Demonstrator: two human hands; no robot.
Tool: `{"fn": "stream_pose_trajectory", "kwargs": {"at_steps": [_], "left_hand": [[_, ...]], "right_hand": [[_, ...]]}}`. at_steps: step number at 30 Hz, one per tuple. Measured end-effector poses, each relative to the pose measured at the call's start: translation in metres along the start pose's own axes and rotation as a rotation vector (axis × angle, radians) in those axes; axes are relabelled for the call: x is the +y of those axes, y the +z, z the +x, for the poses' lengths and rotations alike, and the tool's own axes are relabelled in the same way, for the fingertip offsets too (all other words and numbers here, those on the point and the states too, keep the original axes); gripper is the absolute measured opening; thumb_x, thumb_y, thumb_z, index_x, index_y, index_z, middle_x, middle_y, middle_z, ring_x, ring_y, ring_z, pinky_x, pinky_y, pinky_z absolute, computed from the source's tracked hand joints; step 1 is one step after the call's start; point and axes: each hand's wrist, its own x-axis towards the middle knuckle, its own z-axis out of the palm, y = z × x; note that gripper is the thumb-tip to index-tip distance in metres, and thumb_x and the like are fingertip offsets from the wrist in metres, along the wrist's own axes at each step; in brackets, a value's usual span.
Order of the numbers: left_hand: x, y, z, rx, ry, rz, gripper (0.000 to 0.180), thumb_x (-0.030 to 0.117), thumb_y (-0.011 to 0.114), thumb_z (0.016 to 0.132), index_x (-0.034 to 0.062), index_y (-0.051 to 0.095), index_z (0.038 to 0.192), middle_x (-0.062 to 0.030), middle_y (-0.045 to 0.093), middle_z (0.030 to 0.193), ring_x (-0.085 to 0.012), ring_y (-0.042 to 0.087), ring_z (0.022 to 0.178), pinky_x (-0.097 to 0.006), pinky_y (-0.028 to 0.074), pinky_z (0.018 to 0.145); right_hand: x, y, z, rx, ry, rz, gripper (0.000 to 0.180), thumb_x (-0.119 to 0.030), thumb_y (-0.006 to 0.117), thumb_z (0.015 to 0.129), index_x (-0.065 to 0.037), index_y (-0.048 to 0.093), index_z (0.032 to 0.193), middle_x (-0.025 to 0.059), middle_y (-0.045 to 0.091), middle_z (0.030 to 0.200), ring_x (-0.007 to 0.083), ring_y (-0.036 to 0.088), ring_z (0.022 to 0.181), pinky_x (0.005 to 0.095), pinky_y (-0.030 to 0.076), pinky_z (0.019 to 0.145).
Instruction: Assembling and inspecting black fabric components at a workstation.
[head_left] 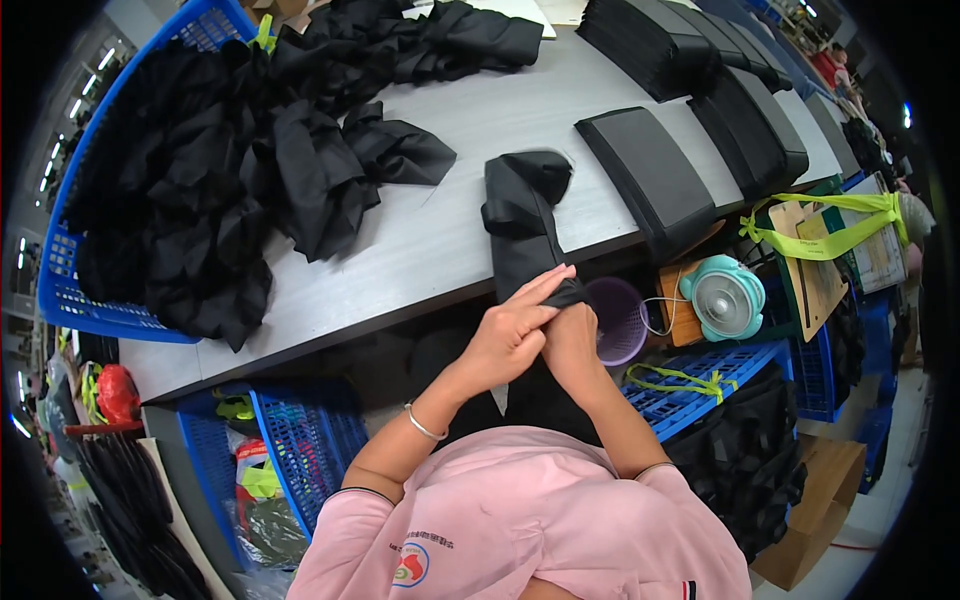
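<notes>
A folded piece of black fabric (524, 235) lies across the table's near edge, its far end bunched into a loop and its near end hanging over toward me. My left hand (512, 335) rests on the near end, with some fingers stretched flat across the cloth and the others curled. Close beside it, my right hand (575, 345) is closed on the fabric's near corner, and its fingertips are hidden under the cloth. To the right of this piece lies a stack of flat black pieces with a grey top (650, 165).
A heap of black fabric (180, 190) overflows a blue basket (60, 260) at left. More black stacks (745, 125) line the far right of the table (420, 240). Below the edge are a purple bin (617, 320), a teal fan (722, 297) and blue crates (300, 440).
</notes>
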Motion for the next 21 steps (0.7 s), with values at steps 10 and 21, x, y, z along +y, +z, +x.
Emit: {"fn": "stream_pose_trajectory", "kwargs": {"at_steps": [10, 21], "left_hand": [[0.020, -0.003, -0.037, 0.376, 0.050, 0.265, 0.066, 0.000, 0.065, 0.072, 0.0034, 0.056, 0.137, -0.0207, 0.042, 0.151, -0.0379, 0.043, 0.135, -0.043, 0.043, 0.105], [0.011, 0.035, -0.024, 0.512, -0.039, 0.325, 0.070, -0.013, 0.061, 0.067, 0.0064, 0.058, 0.134, -0.0138, 0.051, 0.137, -0.0273, 0.051, 0.119, -0.032, 0.049, 0.082]], "right_hand": [[0.038, 0.011, 0.009, 0.122, 0.455, 1.165, 0.043, -0.017, 0.053, 0.101, -0.002, 0.047, 0.140, 0.0131, 0.057, 0.136, 0.0280, 0.058, 0.121, 0.0366, 0.050, 0.098], [-0.008, -0.020, 0.008, 0.233, 0.736, 1.577, 0.044, -0.029, 0.054, 0.100, -0.004, 0.051, 0.136, 0.0131, 0.061, 0.129, 0.0260, 0.063, 0.114, 0.0410, 0.055, 0.096]]}}
